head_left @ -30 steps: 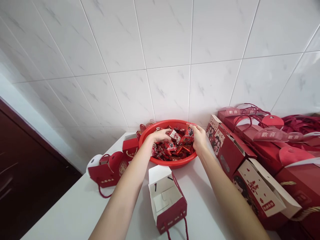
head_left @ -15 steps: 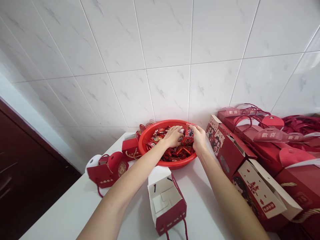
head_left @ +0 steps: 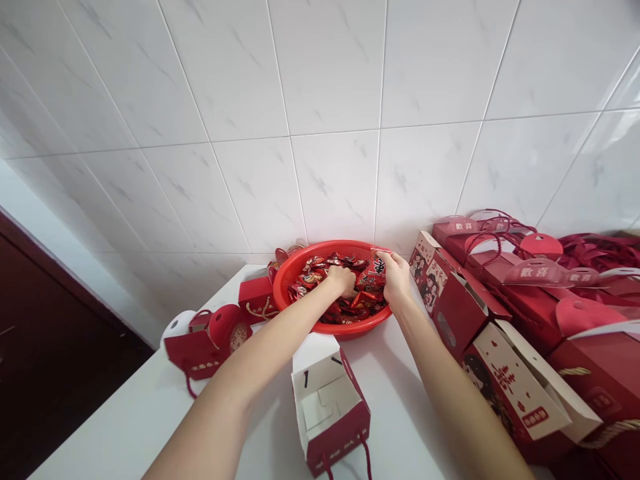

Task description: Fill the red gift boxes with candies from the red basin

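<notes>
A round red plastic basket (head_left: 283,270) stands against the wall, filled with red-wrapped candies (head_left: 315,262). My left hand (head_left: 343,280) reaches down into it with curled fingers; whatever they grip among the wrappers is hidden. At the basket's right rim my right hand (head_left: 397,277) pinches a red snack packet (head_left: 377,267) with dark printing between thumb and fingers. Below the basket sits an open red gift box (head_left: 337,437), its white inside facing me and two cord handles hanging at its front.
Left of the basket are two red boxes, one with rounded flaps (head_left: 207,340) and one with a twisted cord (head_left: 257,293). Many red gift boxes (head_left: 530,320) crowd the right side. A tiled wall (head_left: 335,187) rises behind the white table (head_left: 135,413).
My left hand has pushed deeper into the candies, and its fingers have gone from spread to curled. My right hand keeps the packet at nearly the same spot.
</notes>
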`<act>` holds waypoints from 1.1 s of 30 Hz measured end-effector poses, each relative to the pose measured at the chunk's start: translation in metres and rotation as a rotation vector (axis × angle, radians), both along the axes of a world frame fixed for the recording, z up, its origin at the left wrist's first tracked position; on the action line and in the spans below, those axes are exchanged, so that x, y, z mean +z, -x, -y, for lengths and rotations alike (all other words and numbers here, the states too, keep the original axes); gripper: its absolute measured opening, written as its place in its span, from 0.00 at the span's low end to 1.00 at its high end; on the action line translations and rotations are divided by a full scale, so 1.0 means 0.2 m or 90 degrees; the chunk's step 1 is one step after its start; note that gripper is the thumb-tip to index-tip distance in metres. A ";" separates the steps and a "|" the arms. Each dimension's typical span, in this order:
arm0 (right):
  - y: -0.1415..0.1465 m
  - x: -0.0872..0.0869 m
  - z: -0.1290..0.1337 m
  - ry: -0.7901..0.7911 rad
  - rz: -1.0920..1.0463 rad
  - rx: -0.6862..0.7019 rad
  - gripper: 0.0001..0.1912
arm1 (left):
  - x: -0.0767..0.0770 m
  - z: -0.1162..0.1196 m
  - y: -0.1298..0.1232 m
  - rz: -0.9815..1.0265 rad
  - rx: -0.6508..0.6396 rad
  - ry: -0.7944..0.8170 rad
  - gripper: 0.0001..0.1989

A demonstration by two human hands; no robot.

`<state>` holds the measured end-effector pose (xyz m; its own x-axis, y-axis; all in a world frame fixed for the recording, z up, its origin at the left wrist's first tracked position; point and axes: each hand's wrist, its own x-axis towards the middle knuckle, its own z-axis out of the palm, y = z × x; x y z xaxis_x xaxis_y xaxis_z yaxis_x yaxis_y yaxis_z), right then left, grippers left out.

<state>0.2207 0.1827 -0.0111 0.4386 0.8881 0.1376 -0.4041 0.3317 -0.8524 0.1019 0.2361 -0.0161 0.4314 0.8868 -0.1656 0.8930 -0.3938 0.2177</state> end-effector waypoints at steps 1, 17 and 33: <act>0.00 0.00 0.00 0.001 -0.004 0.002 0.09 | 0.00 -0.01 0.00 -0.022 0.005 -0.001 0.19; 0.01 0.00 0.01 -0.001 -0.020 0.004 0.10 | 0.06 0.04 0.03 -0.035 -0.074 0.103 0.15; 0.01 -0.01 0.02 0.006 -0.014 0.014 0.11 | 0.13 0.11 0.05 0.031 -0.097 0.275 0.03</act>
<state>0.2187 0.1784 -0.0129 0.4225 0.8984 0.1196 -0.4301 0.3149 -0.8461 0.0916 0.2147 0.0103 0.5685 0.6667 -0.4819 0.8163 -0.3847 0.4308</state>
